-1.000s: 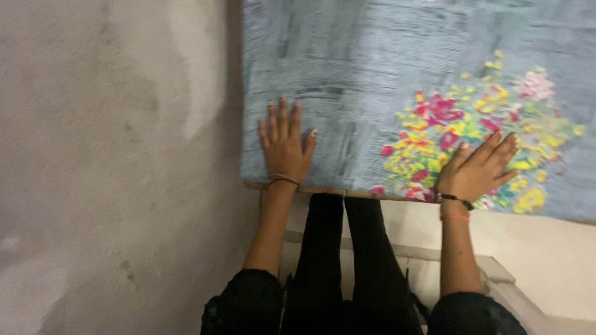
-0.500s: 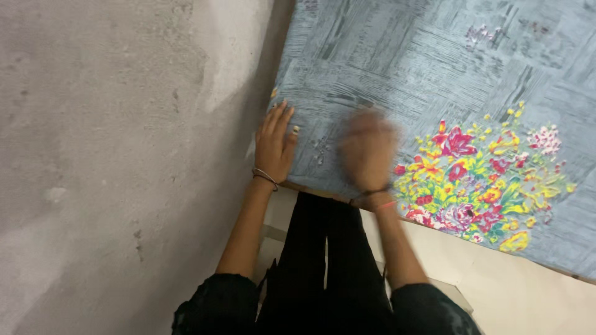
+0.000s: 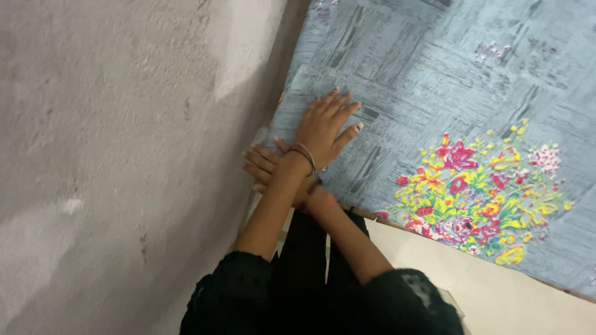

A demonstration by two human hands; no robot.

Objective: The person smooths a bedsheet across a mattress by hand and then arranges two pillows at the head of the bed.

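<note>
So the surface here looks like a bed point(image 3: 562, 282), covered with a blue-grey sheet point(image 3: 434, 68) with a scratchy crosshatch print. It fills the frame from about 12 o'clock round to 4 o'clock. There's a bright flower bouquet print point(image 3: 478, 192) at roughly 3 to 4 o'clock, pinks, yellows and greens. A thin wooden edge peeks out under the sheet along the near side, with a pale cream side panel below it. Lying directly on the sheet: the left hand point(image 3: 323, 127), flat with fingers spread, near the corner by the wall, and the right hand point(image 3: 270, 167) crossed beneath its wrist at the sheet's edge.
</note>
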